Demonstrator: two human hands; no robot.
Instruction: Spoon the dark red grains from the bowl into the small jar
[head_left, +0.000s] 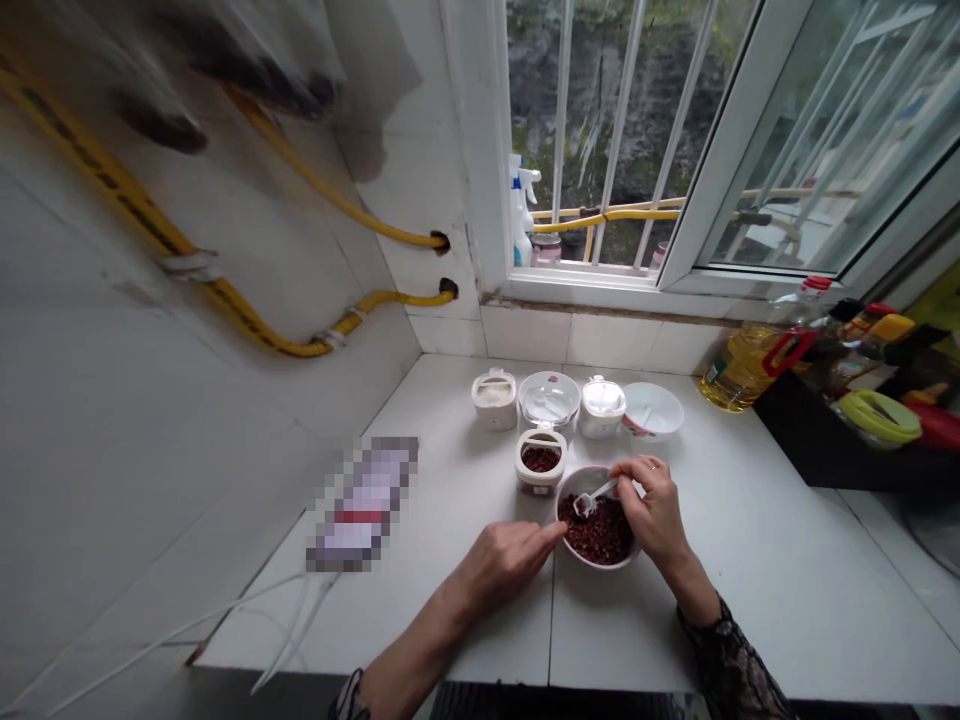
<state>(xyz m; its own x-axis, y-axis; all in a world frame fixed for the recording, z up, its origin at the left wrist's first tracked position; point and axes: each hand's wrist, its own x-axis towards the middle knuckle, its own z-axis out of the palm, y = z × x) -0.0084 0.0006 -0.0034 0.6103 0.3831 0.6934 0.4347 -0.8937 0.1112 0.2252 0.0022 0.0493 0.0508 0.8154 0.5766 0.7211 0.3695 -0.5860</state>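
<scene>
A small bowl (pixel 574 485) of dark red bits sits on the white counter in front of me. My right hand (pixel 654 505) pinches a small white spoon (pixel 592 497) whose scoop rests over the red bits. My left hand (pixel 506 562) rests at the bowl's left rim, fingers curled with the fingertips touching it. Just behind the bowl stands a small open white jar (pixel 540 460) with the same red bits inside.
Behind stand a row of white lidded jars (pixel 494 398), a clear-lidded container (pixel 549 398) and a white bowl (pixel 652 410). An oil bottle (pixel 750 370) and sauce bottles (pixel 862 350) stand at right. Yellow hoses (pixel 300 345) run along the left wall. A white cable (pixel 292 620) lies at the counter's left.
</scene>
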